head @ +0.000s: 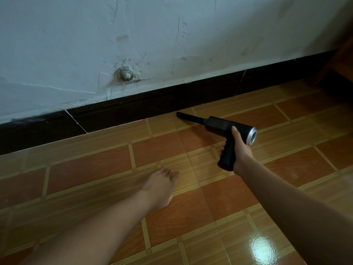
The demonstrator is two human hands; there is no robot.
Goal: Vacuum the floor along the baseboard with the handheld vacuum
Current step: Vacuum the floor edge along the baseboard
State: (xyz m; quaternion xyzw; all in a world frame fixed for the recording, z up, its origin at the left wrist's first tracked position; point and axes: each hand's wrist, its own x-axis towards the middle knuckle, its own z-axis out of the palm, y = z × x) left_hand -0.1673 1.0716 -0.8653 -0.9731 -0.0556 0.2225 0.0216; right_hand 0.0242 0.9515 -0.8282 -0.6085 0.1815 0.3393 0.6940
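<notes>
We open on the pale, scuffed plaster wall [172,35] filling the top of the view, and below it the glossy orange-brown tiled floor [95,169] with its yellow striped borders. Between the two runs the dark brown baseboard [133,108], slanting up toward the right. A bare leg and foot [158,186] stretch across the tiles from the lower left, toes pointing at the wall.

Now to the black pistol-shaped handheld vacuum [219,127]. It sits right of centre, just off the baseboard, and the right grip [240,150] has it by the handle. We see the fingers wrapped round the handle's far side and the thumb laid up along the near side of the body. The barrel runs out to the upper left of the grip, and its slim black crevice nozzle [189,117] reaches down to where floor meets baseboard. We cannot tell whether the tip touches.

The silver-ringed rear cap [252,135] faces us, its markings too small to read. Smallest of all is a round metal fitting [125,74] on the wall above the baseboard.
</notes>
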